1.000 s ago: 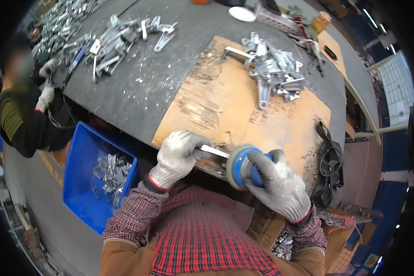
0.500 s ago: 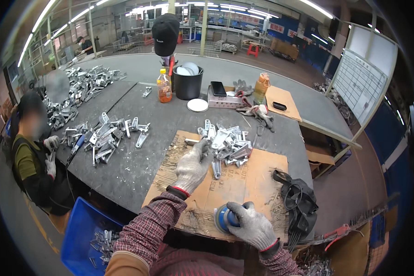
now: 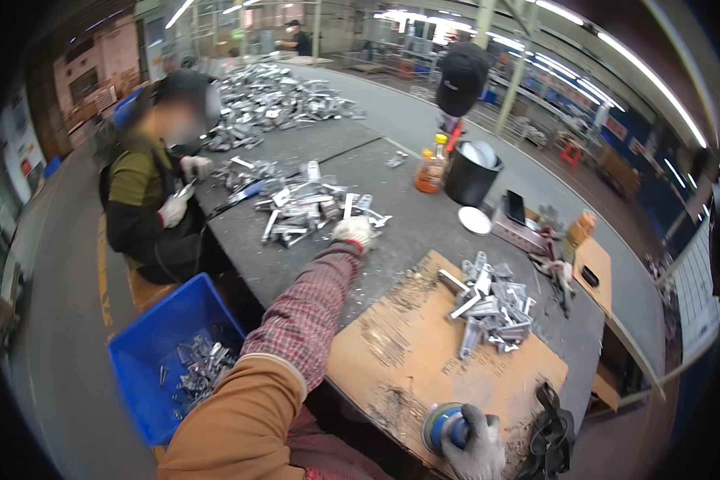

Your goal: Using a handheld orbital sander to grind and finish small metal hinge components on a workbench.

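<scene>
My left hand (image 3: 354,232), in a pale knit glove with a red cuff edge, reaches to the near right edge of a pile of silvery metal brackets (image 3: 304,204). Its fingers are blurred among the parts, so whether it grips one is unclear. At the lower right, my gloved right hand (image 3: 478,448) is wrapped round a round blue tool (image 3: 446,430) with a disc-like face, perhaps a palm sander. The tool rests at the front of a worn cardboard sheet (image 3: 392,360). Another heap of metal brackets (image 3: 496,308) lies on the sheet's far part.
A co-worker (image 3: 156,184) stands at the left, holding a part. A blue bin (image 3: 148,372) with metal pieces is below the table edge. Farther back are a bottle (image 3: 430,168), a black bucket (image 3: 472,178) and a phone (image 3: 514,206). Black straps (image 3: 550,432) lie at right.
My left hand has moved from beside the heap on the cardboard to the left-hand pile. The view has swung left. My right hand keeps hold of the blue tool.
</scene>
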A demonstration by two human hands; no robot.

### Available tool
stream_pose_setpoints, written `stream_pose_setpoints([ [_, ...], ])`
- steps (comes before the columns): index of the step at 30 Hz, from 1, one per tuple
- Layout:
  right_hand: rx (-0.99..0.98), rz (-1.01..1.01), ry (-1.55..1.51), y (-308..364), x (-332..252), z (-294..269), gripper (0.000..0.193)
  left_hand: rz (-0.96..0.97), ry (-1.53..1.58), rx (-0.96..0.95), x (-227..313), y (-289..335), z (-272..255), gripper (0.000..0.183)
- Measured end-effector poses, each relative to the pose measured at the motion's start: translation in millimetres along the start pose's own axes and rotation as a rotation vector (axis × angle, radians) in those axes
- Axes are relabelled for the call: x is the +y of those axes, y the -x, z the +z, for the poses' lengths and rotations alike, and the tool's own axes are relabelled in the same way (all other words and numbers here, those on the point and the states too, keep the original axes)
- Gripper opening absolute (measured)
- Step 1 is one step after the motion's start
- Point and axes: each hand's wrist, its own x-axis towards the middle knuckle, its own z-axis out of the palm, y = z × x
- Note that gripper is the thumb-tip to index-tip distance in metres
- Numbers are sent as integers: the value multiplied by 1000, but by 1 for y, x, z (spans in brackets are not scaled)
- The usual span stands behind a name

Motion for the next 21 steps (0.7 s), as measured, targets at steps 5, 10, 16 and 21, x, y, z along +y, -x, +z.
stream_pose_setpoints([
  [5,-11,-17,16,1,4,2,67,367,-38,-252,-7,49,-32,52],
  [10,38,-37,79,1,6,3,68,332,1149,-827,-37,262,-94,36],
  [16,-27,41,140,-20,-18,2,63,-195,1442,-982,-72,430,-48,31],
  [21,-46,-11,17,-37,-51,-3,62,-142,1160,-747,-81,445,37,43],
])
